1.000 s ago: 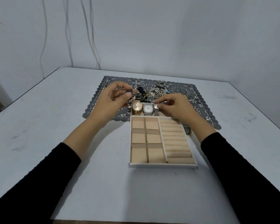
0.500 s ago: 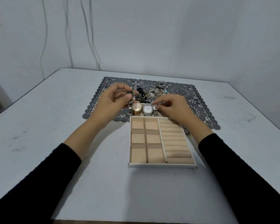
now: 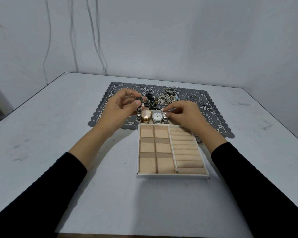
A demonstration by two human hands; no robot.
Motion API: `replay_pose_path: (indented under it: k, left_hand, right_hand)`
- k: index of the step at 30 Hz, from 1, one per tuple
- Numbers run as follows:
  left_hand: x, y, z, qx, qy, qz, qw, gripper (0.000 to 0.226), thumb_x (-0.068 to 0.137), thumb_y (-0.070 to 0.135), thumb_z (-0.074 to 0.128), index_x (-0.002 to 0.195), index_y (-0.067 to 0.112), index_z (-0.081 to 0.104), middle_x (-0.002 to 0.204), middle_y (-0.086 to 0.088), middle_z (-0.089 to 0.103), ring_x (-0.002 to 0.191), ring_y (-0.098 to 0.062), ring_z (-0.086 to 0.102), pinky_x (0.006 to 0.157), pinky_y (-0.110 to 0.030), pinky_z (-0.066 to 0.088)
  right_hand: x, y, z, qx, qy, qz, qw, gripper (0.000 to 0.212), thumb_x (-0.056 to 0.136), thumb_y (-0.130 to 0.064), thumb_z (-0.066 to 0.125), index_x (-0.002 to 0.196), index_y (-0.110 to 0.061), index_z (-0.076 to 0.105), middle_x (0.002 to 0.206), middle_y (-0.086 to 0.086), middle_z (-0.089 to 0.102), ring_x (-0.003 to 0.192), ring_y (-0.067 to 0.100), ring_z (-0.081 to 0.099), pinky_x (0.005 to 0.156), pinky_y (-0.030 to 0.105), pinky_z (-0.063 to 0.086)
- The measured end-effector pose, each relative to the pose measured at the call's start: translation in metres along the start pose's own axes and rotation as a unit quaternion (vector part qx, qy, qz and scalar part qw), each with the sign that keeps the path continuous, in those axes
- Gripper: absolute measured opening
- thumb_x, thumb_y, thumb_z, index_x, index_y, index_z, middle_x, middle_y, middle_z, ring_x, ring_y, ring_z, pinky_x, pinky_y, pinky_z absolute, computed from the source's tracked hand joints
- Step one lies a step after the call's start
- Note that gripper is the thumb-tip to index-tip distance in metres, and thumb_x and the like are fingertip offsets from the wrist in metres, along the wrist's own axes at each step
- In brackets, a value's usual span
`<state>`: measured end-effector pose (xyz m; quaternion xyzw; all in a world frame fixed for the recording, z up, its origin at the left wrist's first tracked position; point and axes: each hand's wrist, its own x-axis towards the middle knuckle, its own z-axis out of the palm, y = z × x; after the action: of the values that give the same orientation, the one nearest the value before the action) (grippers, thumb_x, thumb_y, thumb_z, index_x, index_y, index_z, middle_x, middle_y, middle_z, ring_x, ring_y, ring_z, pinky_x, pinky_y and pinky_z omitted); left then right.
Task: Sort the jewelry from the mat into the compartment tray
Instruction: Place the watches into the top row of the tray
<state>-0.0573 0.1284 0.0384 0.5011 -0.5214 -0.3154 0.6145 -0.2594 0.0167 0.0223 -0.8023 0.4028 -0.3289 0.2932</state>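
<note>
A white tray (image 3: 172, 175) with beige square compartments and ring rolls lies on the table, just in front of a dark lace mat (image 3: 212, 117). My left hand (image 3: 118, 109) pinches a dark-faced silver watch (image 3: 139, 110), whose band hangs down at the mat's near edge. Beside it lie a gold watch (image 3: 146, 114) and a silver white-faced watch (image 3: 157, 116). My right hand (image 3: 182, 114) pinches a silver watch band (image 3: 165, 117) just right of the white-faced watch. A heap of mixed jewelry (image 3: 163, 97) sits behind them on the mat.
The grey table (image 3: 58, 134) stands in a wall corner, and cables (image 3: 93, 35) hang down the wall behind. Several small rings (image 3: 195, 100) lie on the mat's right part. A small dark item (image 3: 198, 139) lies right of the tray, under my right forearm.
Both hands stay at the watches with hardly any shift. The view has tilted slightly, so everything sits a little lower in the picture.
</note>
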Motion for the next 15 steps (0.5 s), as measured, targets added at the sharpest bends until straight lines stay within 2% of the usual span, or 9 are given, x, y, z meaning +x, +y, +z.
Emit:
replay_pose_path:
  k: [2, 3, 5, 6, 7, 9, 11, 13, 15]
  left_hand:
    - [0.000, 0.000, 0.000, 0.001, 0.000, -0.001, 1.000, 0.016, 0.092, 0.003, 0.059, 0.099, 0.017, 0.061, 0.101, 0.003, 0.074, 0.088, -0.009, 0.071, 0.074, -0.022, 0.056]
    - [0.000, 0.001, 0.000, 0.004, 0.000, 0.000, 1.000, 0.016, 0.093, 0.003, 0.059, 0.099, 0.017, 0.061, 0.103, 0.001, 0.073, 0.089, -0.009, 0.071, 0.074, -0.021, 0.055]
    - [-0.001, 0.002, 0.002, 0.007, 0.001, 0.005, 1.000, 0.015, 0.093, 0.003, 0.059, 0.098, 0.016, 0.060, 0.105, -0.002, 0.072, 0.087, -0.008, 0.071, 0.072, -0.018, 0.053]
    - [-0.001, 0.003, 0.002, 0.005, 0.002, 0.007, 1.000, 0.015, 0.093, 0.002, 0.059, 0.098, 0.015, 0.059, 0.106, -0.005, 0.072, 0.085, -0.008, 0.071, 0.071, -0.017, 0.053]
    - [-0.001, 0.003, 0.002, 0.003, 0.002, 0.007, 1.000, 0.015, 0.093, 0.001, 0.058, 0.098, 0.015, 0.059, 0.108, -0.008, 0.071, 0.085, -0.009, 0.071, 0.070, -0.018, 0.053]
    - [-0.001, 0.002, 0.002, 0.001, 0.005, 0.007, 1.000, 0.015, 0.092, 0.002, 0.059, 0.098, 0.016, 0.060, 0.110, -0.013, 0.071, 0.089, -0.016, 0.071, 0.075, -0.023, 0.055]
    - [-0.001, 0.002, 0.002, 0.001, 0.005, 0.007, 1.000, 0.015, 0.092, 0.003, 0.060, 0.098, 0.017, 0.061, 0.109, -0.012, 0.071, 0.094, -0.020, 0.071, 0.079, -0.027, 0.056]
    - [-0.002, 0.004, 0.006, -0.004, 0.007, 0.008, 1.000, 0.015, 0.092, 0.002, 0.060, 0.097, 0.016, 0.060, 0.106, -0.009, 0.071, 0.091, -0.014, 0.071, 0.073, -0.023, 0.056]
    - [-0.002, 0.008, 0.011, -0.012, 0.004, 0.013, 1.000, 0.016, 0.092, 0.000, 0.059, 0.096, 0.016, 0.059, 0.103, -0.006, 0.071, 0.086, -0.008, 0.071, 0.070, -0.020, 0.055]
  right_hand:
    - [0.000, 0.000, -0.002, 0.017, -0.005, 0.009, 1.000, 0.014, 0.083, -0.012, 0.073, 0.093, -0.021, 0.075, 0.071, -0.001, 0.070, 0.045, 0.002, 0.057, 0.042, 0.021, 0.044]
    - [0.000, 0.001, -0.003, 0.029, -0.005, 0.016, 0.999, 0.014, 0.082, -0.012, 0.074, 0.092, -0.023, 0.076, 0.070, -0.002, 0.070, 0.050, 0.005, 0.061, 0.046, 0.025, 0.048]
    - [0.000, 0.003, -0.007, 0.074, -0.006, 0.038, 0.997, 0.018, 0.080, -0.014, 0.075, 0.089, -0.030, 0.076, 0.075, 0.002, 0.072, 0.071, 0.029, 0.070, 0.062, 0.048, 0.059]
    - [0.000, 0.005, -0.009, 0.086, -0.007, 0.042, 0.995, 0.020, 0.079, -0.015, 0.075, 0.088, -0.033, 0.076, 0.080, 0.002, 0.073, 0.080, 0.035, 0.069, 0.069, 0.055, 0.058]
    - [-0.001, 0.006, -0.012, 0.092, -0.006, 0.038, 0.995, 0.022, 0.080, -0.015, 0.074, 0.087, -0.036, 0.075, 0.083, 0.001, 0.073, 0.085, 0.035, 0.069, 0.075, 0.055, 0.057]
    - [-0.004, 0.008, -0.018, 0.095, 0.009, 0.025, 0.995, 0.024, 0.083, -0.016, 0.072, 0.087, -0.040, 0.074, 0.084, -0.007, 0.072, 0.088, 0.023, 0.069, 0.083, 0.044, 0.057]
    - [-0.007, 0.010, -0.024, 0.079, 0.031, 0.008, 0.996, 0.020, 0.087, -0.018, 0.068, 0.093, -0.037, 0.071, 0.089, -0.013, 0.070, 0.084, 0.010, 0.065, 0.080, 0.027, 0.054]
    - [-0.013, 0.011, -0.029, 0.042, 0.060, 0.005, 0.997, 0.017, 0.091, -0.020, 0.063, 0.103, -0.030, 0.069, 0.097, -0.015, 0.068, 0.084, 0.000, 0.063, 0.075, 0.011, 0.046]
    - [-0.019, 0.017, -0.033, 0.001, 0.074, 0.009, 0.997, 0.020, 0.093, -0.021, 0.060, 0.110, -0.026, 0.067, 0.101, -0.014, 0.065, 0.090, -0.001, 0.061, 0.077, 0.004, 0.042]
